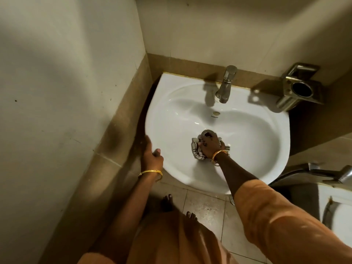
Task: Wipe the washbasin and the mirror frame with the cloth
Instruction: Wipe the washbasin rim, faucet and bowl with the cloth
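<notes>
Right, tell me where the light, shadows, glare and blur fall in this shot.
Head view: dim, warm light; the steel tap throws a hard shadow leftward onto the white ceramic washbasin, whose glaze shows soft glare streaks; broad shadows cross the left wall; the left hand on the rim is slightly motion-blurred; the right hand presses the striped cloth by the drain; wide-angle bending at the edges.

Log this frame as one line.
step: wiping basin | right hand: cloth pressed at drain | left hand: on washbasin rim | tap: no water visible | mirror: out of view
</notes>
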